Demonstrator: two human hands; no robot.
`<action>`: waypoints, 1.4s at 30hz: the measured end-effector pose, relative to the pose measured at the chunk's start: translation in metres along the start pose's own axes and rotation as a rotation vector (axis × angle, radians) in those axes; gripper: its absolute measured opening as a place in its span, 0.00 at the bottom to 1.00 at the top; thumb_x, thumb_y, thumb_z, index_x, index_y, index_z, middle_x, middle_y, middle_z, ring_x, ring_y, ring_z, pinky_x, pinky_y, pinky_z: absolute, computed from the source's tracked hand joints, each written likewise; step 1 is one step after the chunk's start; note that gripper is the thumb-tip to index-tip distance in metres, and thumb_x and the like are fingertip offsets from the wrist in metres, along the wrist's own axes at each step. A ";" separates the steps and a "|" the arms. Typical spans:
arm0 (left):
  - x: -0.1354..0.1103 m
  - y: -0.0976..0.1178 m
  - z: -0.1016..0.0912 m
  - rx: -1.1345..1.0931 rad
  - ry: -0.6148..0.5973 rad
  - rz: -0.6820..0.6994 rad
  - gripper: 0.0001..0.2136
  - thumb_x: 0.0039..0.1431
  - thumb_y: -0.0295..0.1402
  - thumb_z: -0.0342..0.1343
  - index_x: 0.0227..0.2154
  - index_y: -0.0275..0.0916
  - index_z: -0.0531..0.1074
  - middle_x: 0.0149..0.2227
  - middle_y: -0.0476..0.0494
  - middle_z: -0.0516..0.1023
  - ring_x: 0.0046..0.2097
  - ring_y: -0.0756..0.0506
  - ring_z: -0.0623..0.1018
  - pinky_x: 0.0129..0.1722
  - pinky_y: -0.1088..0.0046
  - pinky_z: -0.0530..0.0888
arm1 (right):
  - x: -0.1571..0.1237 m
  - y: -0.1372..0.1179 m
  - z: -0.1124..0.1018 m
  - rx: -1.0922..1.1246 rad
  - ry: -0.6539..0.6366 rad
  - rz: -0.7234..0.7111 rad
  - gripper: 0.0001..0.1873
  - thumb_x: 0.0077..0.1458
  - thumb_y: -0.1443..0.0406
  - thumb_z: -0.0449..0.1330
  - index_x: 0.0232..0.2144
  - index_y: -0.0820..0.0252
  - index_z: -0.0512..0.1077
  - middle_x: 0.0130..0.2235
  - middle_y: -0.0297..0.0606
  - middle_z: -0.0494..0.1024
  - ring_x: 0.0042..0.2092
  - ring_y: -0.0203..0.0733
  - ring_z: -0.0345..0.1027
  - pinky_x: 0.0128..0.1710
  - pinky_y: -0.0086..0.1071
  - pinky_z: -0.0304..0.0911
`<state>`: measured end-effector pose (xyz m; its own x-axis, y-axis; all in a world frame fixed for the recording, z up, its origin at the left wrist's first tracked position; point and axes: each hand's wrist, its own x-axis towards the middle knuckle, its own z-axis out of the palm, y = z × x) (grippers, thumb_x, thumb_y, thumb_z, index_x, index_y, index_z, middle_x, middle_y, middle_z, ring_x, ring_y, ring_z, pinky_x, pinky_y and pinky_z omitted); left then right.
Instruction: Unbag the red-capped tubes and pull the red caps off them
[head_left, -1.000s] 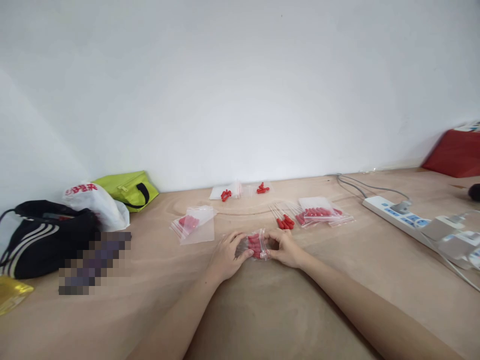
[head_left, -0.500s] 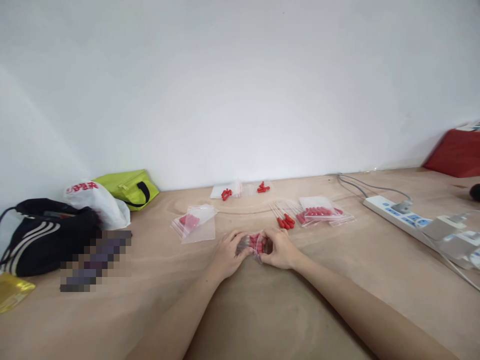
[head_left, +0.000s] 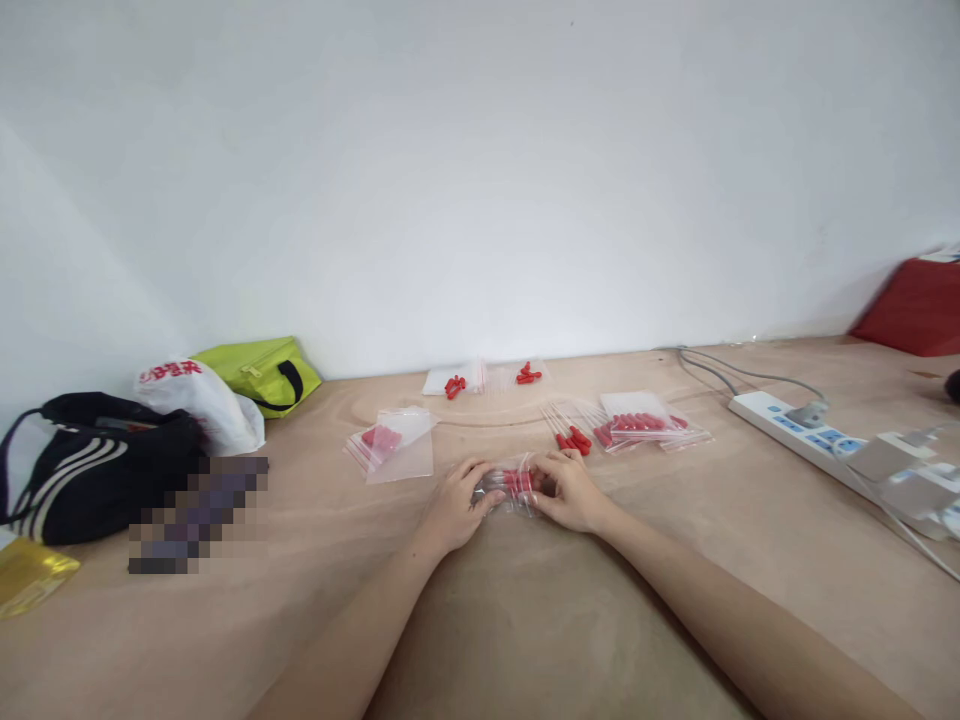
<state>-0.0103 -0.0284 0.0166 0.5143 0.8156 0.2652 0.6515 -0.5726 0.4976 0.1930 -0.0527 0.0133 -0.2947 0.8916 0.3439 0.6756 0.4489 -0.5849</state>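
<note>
In the head view, a brown tabletop [head_left: 510, 620] is seen against a white wall, with a white power strip [head_left: 769, 410] lying on the right. Well apart from the power strip, to its left, a clear plastic bag [head_left: 522, 478] is held low over the tabletop between two bare hands. Red handles and thin pale shafts can be made out inside it. By the left hand [head_left: 454, 502], on the side away from the power strip, the bag is gripped with the fingers curled over its far edge and the thumb laid along its near edge. By the right hand [head_left: 574, 492], on the side toward the power strip, the other end is held between thumb and fingertips, with a small gap left inside the curl; how firmly it is pinched cannot be told.

The bag is judged light, limp and rather slippery, stiffened by its contents; the thin shafts might poke through the film. It would best be taken around the bundled handles, with the loose end pinched flat.

Nearer the power strip, also on its left, loose red-handled sticks [head_left: 574, 440] and filled bags [head_left: 641, 425] are laid side by side. Farther left of it, another bag [head_left: 405, 445] is seen.
</note>
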 end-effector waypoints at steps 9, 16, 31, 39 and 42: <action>0.000 -0.001 0.000 0.041 0.019 -0.018 0.16 0.54 0.38 0.50 0.45 0.39 0.65 0.47 0.42 0.68 0.49 0.44 0.68 0.50 0.64 0.64 | -0.003 0.028 -0.010 0.634 0.049 0.255 0.16 0.43 0.57 0.60 0.32 0.60 0.63 0.28 0.31 0.69 0.26 0.32 0.64 0.26 0.28 0.62; -0.001 0.001 -0.003 0.047 0.018 -0.029 0.17 0.53 0.39 0.51 0.44 0.39 0.66 0.48 0.42 0.68 0.50 0.44 0.68 0.51 0.64 0.65 | 0.006 0.035 -0.027 0.733 0.043 0.387 0.16 0.39 0.56 0.62 0.26 0.60 0.63 0.24 0.31 0.71 0.28 0.35 0.67 0.28 0.30 0.63; -0.001 0.000 -0.003 0.037 0.029 -0.009 0.16 0.53 0.39 0.51 0.43 0.41 0.67 0.46 0.44 0.69 0.48 0.44 0.69 0.49 0.64 0.66 | -0.001 0.027 -0.042 0.308 -0.230 0.369 0.11 0.40 0.67 0.61 0.31 0.60 0.67 0.30 0.33 0.72 0.31 0.35 0.65 0.30 0.28 0.61; -0.002 -0.001 -0.003 0.032 0.025 -0.036 0.17 0.53 0.40 0.51 0.44 0.40 0.66 0.47 0.43 0.68 0.49 0.44 0.68 0.50 0.63 0.65 | -0.001 0.024 -0.051 0.159 -0.298 0.209 0.05 0.45 0.65 0.57 0.28 0.60 0.67 0.28 0.32 0.72 0.29 0.35 0.64 0.28 0.27 0.57; -0.002 -0.001 -0.003 0.034 0.023 -0.045 0.16 0.52 0.40 0.52 0.44 0.40 0.67 0.48 0.42 0.68 0.50 0.43 0.68 0.51 0.63 0.65 | -0.001 0.022 -0.054 0.137 -0.266 0.202 0.09 0.43 0.63 0.59 0.30 0.60 0.68 0.28 0.32 0.72 0.29 0.35 0.64 0.27 0.27 0.56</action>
<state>-0.0140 -0.0289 0.0182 0.4708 0.8423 0.2624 0.6928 -0.5371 0.4811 0.2449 -0.0468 0.0397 -0.3423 0.9394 0.0181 0.6469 0.2495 -0.7206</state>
